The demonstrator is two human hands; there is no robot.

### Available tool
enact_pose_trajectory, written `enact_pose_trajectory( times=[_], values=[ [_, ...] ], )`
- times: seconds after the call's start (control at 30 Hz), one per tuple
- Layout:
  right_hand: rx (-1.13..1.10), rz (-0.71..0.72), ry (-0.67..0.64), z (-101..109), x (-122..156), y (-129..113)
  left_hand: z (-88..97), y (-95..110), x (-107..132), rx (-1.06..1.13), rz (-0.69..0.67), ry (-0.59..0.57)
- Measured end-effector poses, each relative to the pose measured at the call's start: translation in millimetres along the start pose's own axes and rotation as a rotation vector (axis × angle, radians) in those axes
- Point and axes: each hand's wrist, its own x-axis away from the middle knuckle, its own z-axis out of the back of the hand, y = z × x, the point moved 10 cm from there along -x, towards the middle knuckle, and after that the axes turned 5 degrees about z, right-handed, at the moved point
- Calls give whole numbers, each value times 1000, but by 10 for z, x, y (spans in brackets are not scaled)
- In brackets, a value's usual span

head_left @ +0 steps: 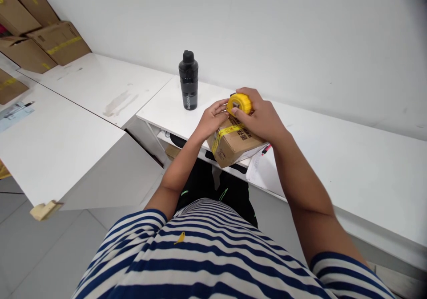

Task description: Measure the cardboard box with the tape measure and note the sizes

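Note:
A yellow tape measure [240, 103] is in my right hand [265, 115], with the thumb across its near face and the fingers curled over its top. It sits just above the far end of a brown cardboard box [230, 145], which carries yellow tape and dark printing. My left hand [212, 120] is at the box's far left edge, its fingers and thumb drawn together beside the tape measure. What lies between those fingertips is hidden. The box rests tilted at the table's front edge, partly over a white paper pad [263, 172].
A dark shaker bottle [189, 83] stands on the white table [350, 165] near the wall. A red and black pen [266, 149] lies by the box. Several cardboard boxes [63, 45] are stacked at the far left. A second white table [60, 139] adjoins on the left.

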Motion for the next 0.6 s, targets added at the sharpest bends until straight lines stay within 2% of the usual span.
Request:
enact_pose_trajectory(
  times=[0.2, 0.33, 0.5, 0.6],
  values=[
    [-13, -45, -10, -42, 24, 20, 9, -8, 56, 2, 57, 42],
    [37, -49, -2, 24, 128, -48, 50, -31, 99, -8, 127, 122],
    [80, -42, 16, 220, 490, -171, 9, 24, 111, 4, 91, 86],
    [98, -40, 57, 363, 749, -224, -12, 108, 118, -100, 26, 42]
  ],
)
